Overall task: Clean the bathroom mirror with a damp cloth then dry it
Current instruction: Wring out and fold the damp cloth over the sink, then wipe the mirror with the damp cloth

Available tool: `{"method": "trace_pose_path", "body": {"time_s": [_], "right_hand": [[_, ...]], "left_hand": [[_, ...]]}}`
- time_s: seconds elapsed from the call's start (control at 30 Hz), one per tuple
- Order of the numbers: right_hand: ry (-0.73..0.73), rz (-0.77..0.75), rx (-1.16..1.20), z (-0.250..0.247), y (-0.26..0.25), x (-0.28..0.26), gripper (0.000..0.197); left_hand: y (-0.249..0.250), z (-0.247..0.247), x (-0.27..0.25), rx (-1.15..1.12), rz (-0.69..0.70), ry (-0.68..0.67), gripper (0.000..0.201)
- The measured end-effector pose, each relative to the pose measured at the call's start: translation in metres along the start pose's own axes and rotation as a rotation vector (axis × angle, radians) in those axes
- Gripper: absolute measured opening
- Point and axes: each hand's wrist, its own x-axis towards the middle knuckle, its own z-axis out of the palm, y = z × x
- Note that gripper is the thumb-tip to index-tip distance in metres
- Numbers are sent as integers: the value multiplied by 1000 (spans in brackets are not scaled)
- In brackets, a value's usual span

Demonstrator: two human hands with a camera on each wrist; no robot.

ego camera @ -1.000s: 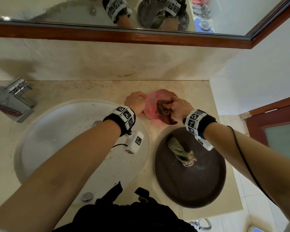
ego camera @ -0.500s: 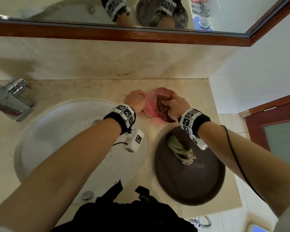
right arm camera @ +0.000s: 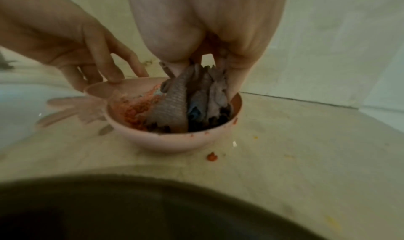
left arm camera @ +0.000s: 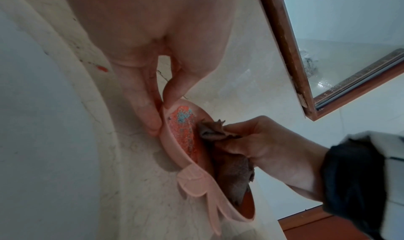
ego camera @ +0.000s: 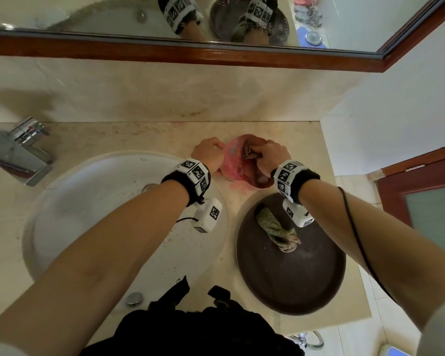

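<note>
Fingers [left arm camera: 153,116] of left hand [ego camera: 207,154] pinch the near rim of a small pink plastic bowl [ego camera: 231,168] w/ petal-shaped tabs; thumb outside, fingertip inside the lip. Right hand [ego camera: 274,156] fingers curled tight round a bunched brown-grey cloth [right arm camera: 174,105], its lower end down inside the bowl.

Risks, judged from here:
- Orange-red gritty residue [left arm camera: 186,128] coats the bowl wall just beside the cloth. If it gets onto the cloth it could smear the mirror later.
- Bowl held by a rim pinch only; a hard pull on the cloth may tip it, spilling onto the beige stone counter [ego camera: 139,140], which already has orange crumbs [right arm camera: 212,156] near the bowl.
- Can't tell if there's water in the bowl, or how wet the cloth is.

Around: wood-framed wall mirror [ego camera: 216,51] well above and beyond both hands, not touched. Dark brown round basin [ego camera: 293,265] below right wrist, holding a twisted green cloth [ego camera: 275,229], prob. the drying one. White round sink [ego camera: 88,214] under left forearm; chrome tap [ego camera: 18,152] far left. Nothing blocks the way up to the mirror.
</note>
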Motion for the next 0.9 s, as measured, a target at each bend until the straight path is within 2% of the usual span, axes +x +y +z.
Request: {"method": "trace_pose_path", "body": {"time_s": [0.17, 0.4, 0.47, 0.53, 0.6, 0.67, 0.77, 0.9], "right_hand": [[-71, -79, -90, 4, 1, -7, 34], [-181, -188, -68, -4, 16, -13, 36], [-155, -134, 49, -5, 15, -13, 33], [-88, -6, 192, -6, 13, -15, 29], [-39, 108, 392, -7, 12, -19, 30], [-8, 173, 618, -10, 12, -24, 31], [33, 198, 860, -23, 8, -33, 27], [126, 197, 1095, -49, -5, -49, 25]], "left_hand": [[-2, 0, 1, 1, -7, 0, 10], [0, 2, -3, 2, -24, 24, 10], [1, 3, -6, 3, -17, 12, 11], [0, 1, -10, 14, -9, -13, 13], [2, -3, -14, 35, -7, -48, 13], [6, -10, -19, 58, 2, -61, 22], [18, -25, -27, 63, 40, -39, 33], [41, -51, -36, 75, 149, 27, 30]]}}
